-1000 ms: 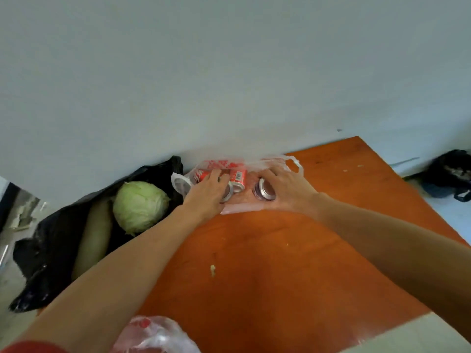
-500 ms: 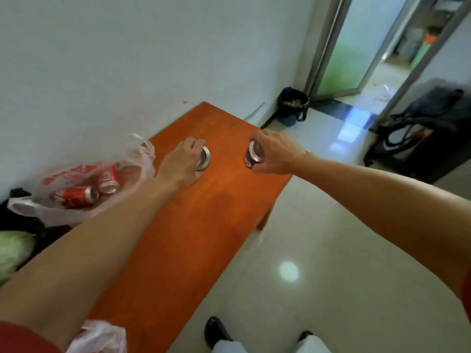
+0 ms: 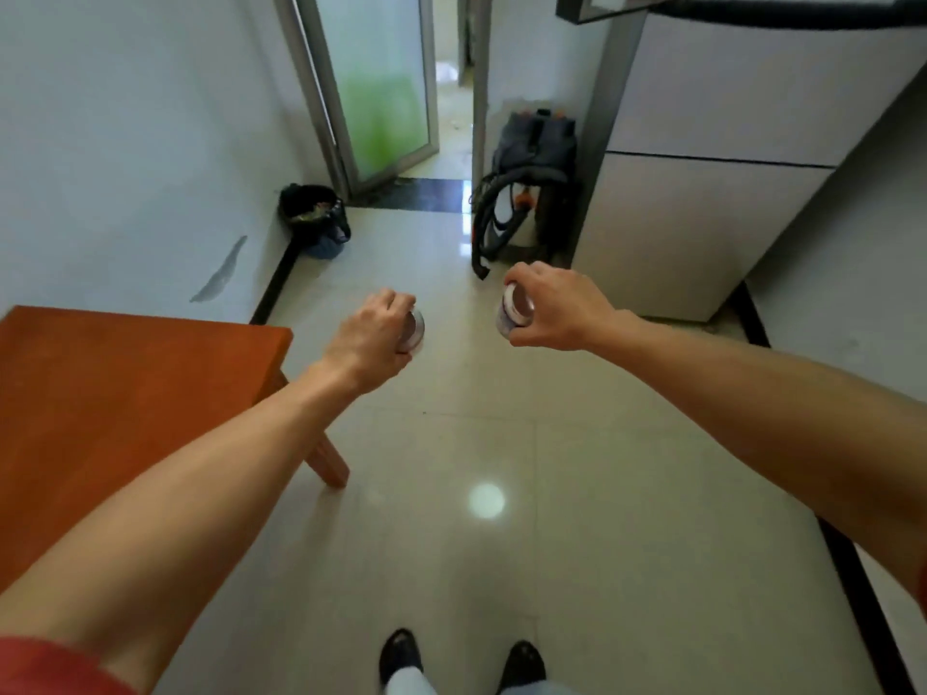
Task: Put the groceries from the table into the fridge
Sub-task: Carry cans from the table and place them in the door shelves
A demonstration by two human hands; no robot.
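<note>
Both hands grip cans — left hand (image 3: 368, 338), right hand (image 3: 554, 308). I'd free one — fridge (image 3: 702, 193), far right, looks closed.

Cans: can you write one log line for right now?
left hand: grips left can | right hand: grips right can | table: at left | fridge: ahead right, doors shut
</note>
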